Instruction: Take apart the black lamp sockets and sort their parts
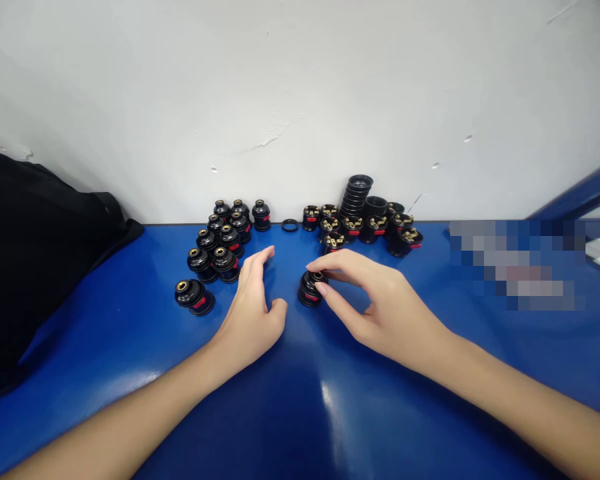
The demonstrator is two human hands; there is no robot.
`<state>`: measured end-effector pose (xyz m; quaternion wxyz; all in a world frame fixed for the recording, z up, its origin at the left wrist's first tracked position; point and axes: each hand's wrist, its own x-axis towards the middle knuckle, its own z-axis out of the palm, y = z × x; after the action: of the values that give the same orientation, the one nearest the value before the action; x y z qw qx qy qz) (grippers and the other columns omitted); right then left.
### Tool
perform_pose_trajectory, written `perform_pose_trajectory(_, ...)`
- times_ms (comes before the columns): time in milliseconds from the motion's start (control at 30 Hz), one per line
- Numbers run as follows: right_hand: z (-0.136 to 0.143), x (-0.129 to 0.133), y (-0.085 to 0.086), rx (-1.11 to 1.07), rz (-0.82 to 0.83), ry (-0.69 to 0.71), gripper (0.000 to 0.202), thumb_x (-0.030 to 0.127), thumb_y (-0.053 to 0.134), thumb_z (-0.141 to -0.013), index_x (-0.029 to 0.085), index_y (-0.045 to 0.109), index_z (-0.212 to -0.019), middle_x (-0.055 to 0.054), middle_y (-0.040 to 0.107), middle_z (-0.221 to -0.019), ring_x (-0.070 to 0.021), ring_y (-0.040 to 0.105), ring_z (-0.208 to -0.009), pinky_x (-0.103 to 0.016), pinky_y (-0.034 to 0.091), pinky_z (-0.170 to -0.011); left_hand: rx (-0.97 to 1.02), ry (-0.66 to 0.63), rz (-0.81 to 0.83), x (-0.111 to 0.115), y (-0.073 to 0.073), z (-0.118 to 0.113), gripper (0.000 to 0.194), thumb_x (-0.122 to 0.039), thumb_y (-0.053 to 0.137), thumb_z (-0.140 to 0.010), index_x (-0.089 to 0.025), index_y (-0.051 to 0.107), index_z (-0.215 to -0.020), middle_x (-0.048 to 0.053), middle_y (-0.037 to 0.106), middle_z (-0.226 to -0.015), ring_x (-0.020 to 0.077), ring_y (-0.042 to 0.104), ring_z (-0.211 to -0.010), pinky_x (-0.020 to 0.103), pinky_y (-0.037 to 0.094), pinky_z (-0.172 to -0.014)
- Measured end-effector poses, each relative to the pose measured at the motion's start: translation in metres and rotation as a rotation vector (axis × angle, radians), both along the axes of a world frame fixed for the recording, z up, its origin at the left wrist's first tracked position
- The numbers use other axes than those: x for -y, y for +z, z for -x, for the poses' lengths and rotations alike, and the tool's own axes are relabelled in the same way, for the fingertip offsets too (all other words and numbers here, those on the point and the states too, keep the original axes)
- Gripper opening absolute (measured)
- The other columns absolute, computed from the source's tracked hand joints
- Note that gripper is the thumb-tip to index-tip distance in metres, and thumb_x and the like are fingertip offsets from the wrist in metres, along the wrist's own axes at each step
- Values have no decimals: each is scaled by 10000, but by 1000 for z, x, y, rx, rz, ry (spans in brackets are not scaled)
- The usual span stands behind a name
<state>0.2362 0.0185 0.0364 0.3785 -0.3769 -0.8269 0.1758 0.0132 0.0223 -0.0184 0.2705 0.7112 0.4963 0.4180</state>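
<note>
Across the near part of the blue tabletop (280, 420), your forearms (150, 393) reach in from the lower left and lower right. Your left hand (254, 310) is empty and open, fingers stretched forward and thumb held apart from them, just beside the black sockets on its left. Your right hand (380, 297) has its thumb and forefinger closed around the domed top of one black socket (309, 295), which stands upright in front of you, between your hands, its red tab (311, 297) facing you. To your left, a similar socket (196, 299) sits nearest you, a little apart from a group of capped sockets (226, 268) with brass-rimmed openings on top. Farther on, to the right of centre, you have uncapped bases (377, 230) showing brass contacts, the closest of them partly hidden behind your right hand. Left of those bases, a thin black ring (289, 231) lies flat, while a stack of black rings (356, 200) rises behind them. Beyond everything, you face a scuffed pale wall (300, 87)
</note>
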Motion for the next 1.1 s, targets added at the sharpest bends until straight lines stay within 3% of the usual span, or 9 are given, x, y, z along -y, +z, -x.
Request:
perform_pose_trajectory(200, -1, 0, -26, -46, 149, -34, 374, 318, 783, -938, 335, 649, -1286, -51, 813, -1177, -326, 806, -1070, -552, 682, -970, 41, -29, 11, 1, 3, -1, 779, 5, 570, -788, -265, 443, -1508, 113, 503, -1543, 305, 472, -1517, 589, 368, -1311)
perform_pose_trajectory(267, -2, -3, -33, -11, 178, -35, 329, 310, 770, -944, 324, 670, -1256, -54, 823, -1171, -330, 806, -1075, -560, 677, -966, 50, -37, 4, 1, 5, -2, 729, 7, 563, -786, -264, 466, -1456, 107, 529, -1487, 295, 518, -1447, 579, 419, -1267)
perform_pose_trajectory(333, -3, -5, -36, 6, 177, -13, 374, 315, 714, -982, 301, 659, -1352, -89, 802, -1275, -339, 783, -1163, -572, 651, -1022, 60, -48, -6, 1, 7, -3, 685, 5, 558, -788, -260, 482, -1414, 104, 546, -1435, 279, 557, -1359, 549, 476, -1204)
perform_pose_trajectory(433, -8, -5, -35, -2, 199, 40, 605, 354, 636, -1032, 264, 490, -1611, -144, 682, -1513, -351, 692, -1354, -577, 597, -1114, 64, -82, -34, 3, 10, -5, 653, -11, 564, -808, -260, 481, -1405, 102, 554, -1392, 258, 577, -1260, 494, 523, -1108)
perform_pose_trajectory(500, -11, -3, -32, -42, 264, 61, 615, 390, 607, -1053, 271, 456, -1637, -142, 634, -1575, -345, 656, -1406, -566, 576, -1143, 52, -115, -50, 5, 12, -6, 650, -28, 583, -833, -269, 469, -1425, 100, 556, -1378, 248, 579, -1224, 461, 531, -1061)
perform_pose_trajectory(633, -12, 2, -23, -173, 386, 137, 357, 414, 565, -1086, 300, 582, -1423, -107, 742, -1418, -302, 727, -1289, -493, 625, -1057, 11, -198, -62, 9, 19, -6, 654, -65, 643, -875, -295, 461, -1459, 93, 575, -1369, 242, 591, -1177, 413, 533, -994)
perform_pose_trajectory(767, -10, 3, -20, -223, 476, 182, 210, 431, 554, -1095, 288, 633, -1227, -73, 801, -1198, -248, 779, -1052, -385, 649, -872, -51, -294, -95, 9, 24, -5, 490, -151, 712, -934, -288, 544, -1374, 77, 626, -1311, 243, 612, -1145, 385, 537, -953)
perform_pose_trajectory(967, -7, 1, -23, -190, 622, 62, 330, 553, 547, -1089, 244, 614, -1183, 8, 706, -811, -156, 662, -657, -293, 547, -633, 30, -260, -78, 5, 16, -6, 275, -271, 738, -995, -251, 565, -1207, 51, 635, -1198, 195, 639, -1011, 341, 563, -877)
perform_pose_trajectory(1100, -5, 4, -22, -155, 652, -8, 397, 630, 525, -1078, 239, 579, -1037, 32, 644, -734, -138, 606, -609, -283, 473, -585, -1, -269, 24, 7, 16, -6, 319, -298, 709, -1018, -233, 530, -1275, 43, 666, -1139, 176, 651, -904, 331, 563, -829)
